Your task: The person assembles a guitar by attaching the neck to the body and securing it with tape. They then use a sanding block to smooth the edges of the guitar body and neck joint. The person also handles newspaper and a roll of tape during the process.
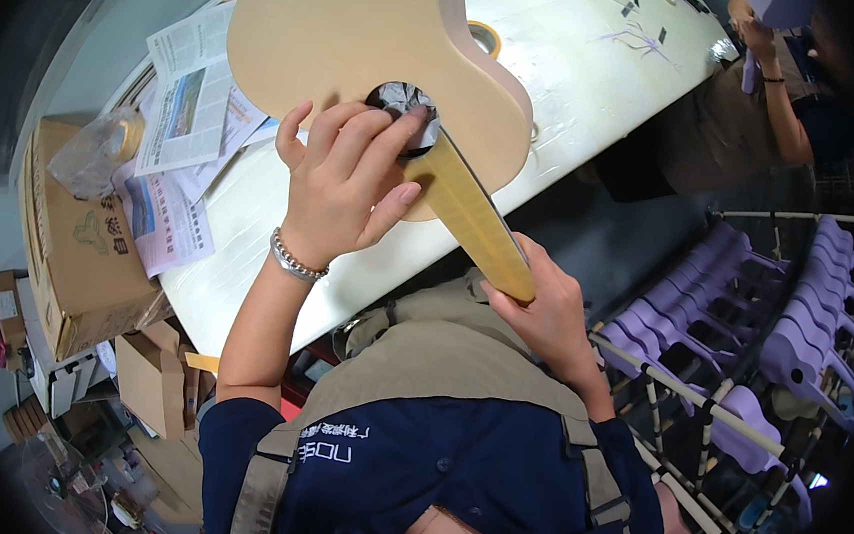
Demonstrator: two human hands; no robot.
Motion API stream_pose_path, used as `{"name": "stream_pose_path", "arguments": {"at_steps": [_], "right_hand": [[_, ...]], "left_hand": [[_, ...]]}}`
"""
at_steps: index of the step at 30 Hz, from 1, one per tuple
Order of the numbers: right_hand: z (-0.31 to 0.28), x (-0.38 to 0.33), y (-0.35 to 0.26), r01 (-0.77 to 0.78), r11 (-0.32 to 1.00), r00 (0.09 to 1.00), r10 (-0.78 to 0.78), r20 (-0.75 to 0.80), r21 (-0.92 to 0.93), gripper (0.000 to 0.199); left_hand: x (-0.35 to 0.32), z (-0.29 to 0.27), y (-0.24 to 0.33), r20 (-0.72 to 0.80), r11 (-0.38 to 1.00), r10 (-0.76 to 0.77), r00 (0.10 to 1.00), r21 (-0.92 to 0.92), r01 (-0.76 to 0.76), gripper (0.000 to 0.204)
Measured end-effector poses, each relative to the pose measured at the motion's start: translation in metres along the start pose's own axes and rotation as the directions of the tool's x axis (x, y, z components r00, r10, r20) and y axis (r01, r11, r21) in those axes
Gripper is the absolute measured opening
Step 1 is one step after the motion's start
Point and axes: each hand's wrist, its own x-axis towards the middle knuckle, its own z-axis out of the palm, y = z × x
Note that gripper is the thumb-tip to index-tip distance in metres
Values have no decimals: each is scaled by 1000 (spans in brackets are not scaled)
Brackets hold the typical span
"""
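A pale, unfinished guitar (366, 21) lies on the white table with its neck pointing toward me. Yellowish tape covers the front of the guitar neck (471, 220). Crumpled printed paper (400, 96) fills the round sound hole. My left hand (345, 165) is over the sound hole, its fingers spread and the index fingertip on the paper; whether it presses in is hard to see. My right hand (549, 312) wraps round the near end of the neck, thumb on its front; the palm hides what lies beyond.
Newspaper sheets (183, 117) and a cardboard box (92, 251) are at the left of the white table (244, 293). A tape roll (484, 39) lies behind the guitar. Racks hold several purple guitar-shaped bodies (814, 318) on the right. Another person's arm (785, 110) shows at upper right.
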Motion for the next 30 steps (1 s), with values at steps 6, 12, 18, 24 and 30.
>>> {"name": "stream_pose_path", "arguments": {"at_steps": [6, 12, 18, 24, 30], "right_hand": [[-40, 25, 41, 69, 997, 995, -72, -76, -32, 55], [-60, 50, 72, 119, 987, 985, -131, -114, -105, 51], [-63, 70, 88, 142, 972, 976, -169, -138, -186, 50], [-60, 90, 100, 52, 976, 998, -40, -58, 213, 49], [-81, 115, 118, -327, 585, 943, 156, 293, 742, 40]], "left_hand": [[53, 42, 29, 48, 994, 59, 997, 85, -63, 38], [77, 76, 38, 26, 996, -15, 1000, 84, 13, 39], [69, 97, 42, 4, 983, -178, 984, 48, 177, 48], [42, 102, 51, -151, 976, -207, 967, -102, 193, 44], [-5, 103, 66, 164, 873, -253, 953, -387, 298, 39]]}}
